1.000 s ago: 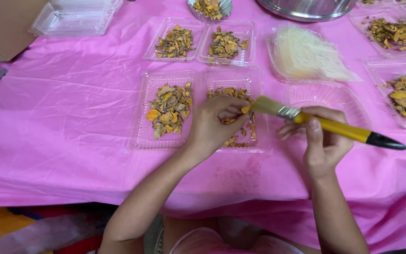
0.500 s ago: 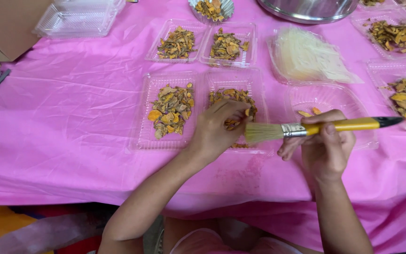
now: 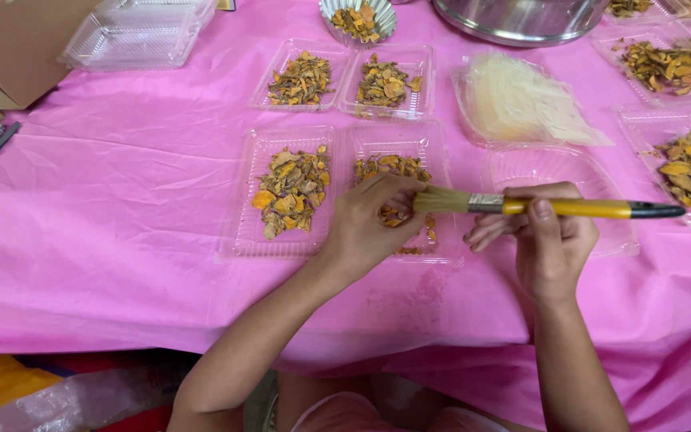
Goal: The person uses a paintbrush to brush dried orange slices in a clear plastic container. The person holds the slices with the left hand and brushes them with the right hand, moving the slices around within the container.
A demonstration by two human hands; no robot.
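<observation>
My right hand [image 3: 549, 240] grips a paintbrush [image 3: 553, 207] with a yellow handle and black end, held level, bristles pointing left. My left hand [image 3: 369, 224] hovers over a clear plastic tray [image 3: 433, 144] of dried orange-brown slices, its fingertips pinched at the brush bristles; whether a slice sits between the fingers I cannot tell. A second filled tray [image 3: 245, 208] lies just left of it. An empty clear tray [image 3: 601, 180] sits under my right hand.
A pink cloth [image 3: 105, 208] covers the table. Two more filled trays [image 3: 345, 96] lie farther back, others at the right [image 3: 665, 136]. A stack of clear bags [image 3: 521, 104], a metal bowl [image 3: 521, 24], a foil cup [image 3: 357, 18], empty containers [image 3: 137, 36], a cardboard box [image 3: 9, 48] stand around.
The brush has swung from tilted to level and dropped slightly. My left hand has shifted so its fingertips meet the bristles.
</observation>
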